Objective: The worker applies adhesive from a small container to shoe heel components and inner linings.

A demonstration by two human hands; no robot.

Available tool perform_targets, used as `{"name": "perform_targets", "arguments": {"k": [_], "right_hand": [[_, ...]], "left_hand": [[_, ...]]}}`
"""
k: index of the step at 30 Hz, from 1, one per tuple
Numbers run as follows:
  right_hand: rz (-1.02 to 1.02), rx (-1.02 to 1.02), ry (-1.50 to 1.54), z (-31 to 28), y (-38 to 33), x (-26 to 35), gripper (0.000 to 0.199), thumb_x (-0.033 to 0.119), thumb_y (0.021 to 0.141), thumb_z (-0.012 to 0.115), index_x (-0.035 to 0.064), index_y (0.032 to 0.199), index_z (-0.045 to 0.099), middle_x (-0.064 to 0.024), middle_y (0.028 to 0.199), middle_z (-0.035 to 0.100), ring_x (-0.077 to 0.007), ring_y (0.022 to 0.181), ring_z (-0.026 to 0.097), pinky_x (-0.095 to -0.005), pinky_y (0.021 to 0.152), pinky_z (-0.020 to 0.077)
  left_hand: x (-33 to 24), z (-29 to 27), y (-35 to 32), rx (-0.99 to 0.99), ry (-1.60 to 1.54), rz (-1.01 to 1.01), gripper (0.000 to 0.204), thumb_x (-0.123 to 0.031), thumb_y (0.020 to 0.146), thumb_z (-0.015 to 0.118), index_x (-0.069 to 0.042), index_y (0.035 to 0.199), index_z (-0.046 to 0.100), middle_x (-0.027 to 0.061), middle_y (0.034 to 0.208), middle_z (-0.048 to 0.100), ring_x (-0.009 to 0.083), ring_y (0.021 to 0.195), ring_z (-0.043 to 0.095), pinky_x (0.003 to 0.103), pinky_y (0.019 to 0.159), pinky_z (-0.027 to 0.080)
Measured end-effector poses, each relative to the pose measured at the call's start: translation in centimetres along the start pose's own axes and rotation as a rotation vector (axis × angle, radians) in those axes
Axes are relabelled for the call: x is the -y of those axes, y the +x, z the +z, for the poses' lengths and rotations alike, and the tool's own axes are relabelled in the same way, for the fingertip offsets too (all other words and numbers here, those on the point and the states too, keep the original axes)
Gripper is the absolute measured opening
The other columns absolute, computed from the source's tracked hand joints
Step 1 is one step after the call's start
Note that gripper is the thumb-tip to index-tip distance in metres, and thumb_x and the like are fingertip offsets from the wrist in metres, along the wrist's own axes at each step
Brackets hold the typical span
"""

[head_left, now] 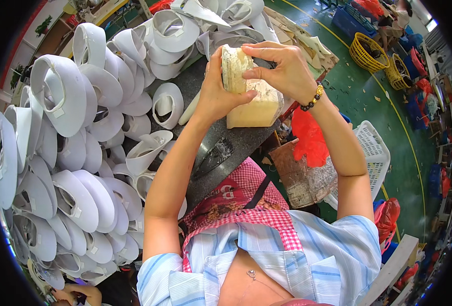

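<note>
A cream-coloured block [251, 116] with a rough, crusted upper part stands at the far end of the dark worktop, in front of me. My left hand [216, 94] wraps round its left side, fingers behind and thumb across the near face. At the upper right edge, my right hand [284, 69] is closed on the block, thumb and fingertips pressed to its top part. Whether a thin piece lies under those fingertips is hidden. A white visor-shaped piece [167, 104] lies on the worktop left of my left hand.
Stacked white visor-shaped pieces [91, 201] crowd the left side and the back. The dark speckled worktop [231, 158] reaches toward my apron. On the right are a red plastic bag [309, 137], a white basket [373, 153] and yellow baskets [368, 53]. Another person's arm [83, 291] shows at lower left.
</note>
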State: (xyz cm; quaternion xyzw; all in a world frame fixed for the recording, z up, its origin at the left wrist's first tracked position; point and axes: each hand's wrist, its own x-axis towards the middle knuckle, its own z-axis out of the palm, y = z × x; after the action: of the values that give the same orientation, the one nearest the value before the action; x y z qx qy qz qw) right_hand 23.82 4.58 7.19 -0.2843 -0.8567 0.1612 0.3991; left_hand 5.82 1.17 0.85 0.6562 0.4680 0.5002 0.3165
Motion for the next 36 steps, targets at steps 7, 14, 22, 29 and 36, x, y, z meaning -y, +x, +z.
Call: {"name": "perform_targets", "arguments": {"k": [7,14,22,29,36], "right_hand": [[0.043,-0.125,-0.037,0.9,-0.1,0.2,0.033,0.025,0.077,0.073,0.0050,0.102,0.070,-0.0109,0.101,0.069,-0.0214,0.086,0.067,-0.0293,0.076,0.0520],[-0.085,0.006,-0.133,-0.5,-0.2,1.1,0.044,0.031,0.074,0.072,0.0045,0.108,0.065,-0.0119,0.111,0.064,-0.0282,0.093,0.064,-0.0351,0.081,0.0505],[-0.100,0.081,-0.105,-0.2,1.0,0.7,0.047,0.031,0.066,0.077,0.0072,0.106,0.068,-0.0116,0.105,0.067,-0.0284,0.087,0.066,-0.0343,0.077,0.0520],[-0.121,0.246,-0.068,-1.2,0.6,-0.1,0.047,0.024,0.076,0.073,0.0063,0.118,0.061,-0.0132,0.122,0.060,-0.0259,0.103,0.063,-0.0313,0.087,0.0496],[-0.193,-0.033,-0.222,1.5,-0.8,2.0,0.053,0.036,0.068,0.075,0.0028,0.108,0.062,-0.0141,0.116,0.062,-0.0307,0.096,0.063,-0.0374,0.085,0.0499]], "left_hand": [[-0.6,0.1,0.2,-0.034,0.126,0.030,0.098,-0.013,0.061,0.083,-0.004,0.140,0.025,0.0126,0.127,0.047,0.0215,0.116,0.049,0.033,0.096,0.043],[-0.3,-0.2,0.0,-0.003,0.023,-0.047,0.106,-0.024,0.054,0.085,-0.005,0.140,0.026,0.0186,0.126,0.044,0.0308,0.116,0.048,0.038,0.098,0.041],[0.5,-0.3,-0.2,0.013,-0.023,0.086,0.107,-0.024,0.054,0.083,-0.002,0.141,0.025,0.0198,0.128,0.042,0.0322,0.116,0.048,0.039,0.099,0.041],[-0.1,-0.2,-0.8,-0.026,0.003,0.076,0.105,-0.022,0.054,0.082,-0.002,0.140,0.026,0.0214,0.127,0.041,0.0336,0.116,0.048,0.041,0.099,0.041],[-0.2,0.1,-1.8,-0.031,0.034,0.125,0.104,-0.022,0.055,0.081,-0.001,0.139,0.024,0.0225,0.127,0.040,0.0352,0.119,0.043,0.041,0.101,0.037]]}}
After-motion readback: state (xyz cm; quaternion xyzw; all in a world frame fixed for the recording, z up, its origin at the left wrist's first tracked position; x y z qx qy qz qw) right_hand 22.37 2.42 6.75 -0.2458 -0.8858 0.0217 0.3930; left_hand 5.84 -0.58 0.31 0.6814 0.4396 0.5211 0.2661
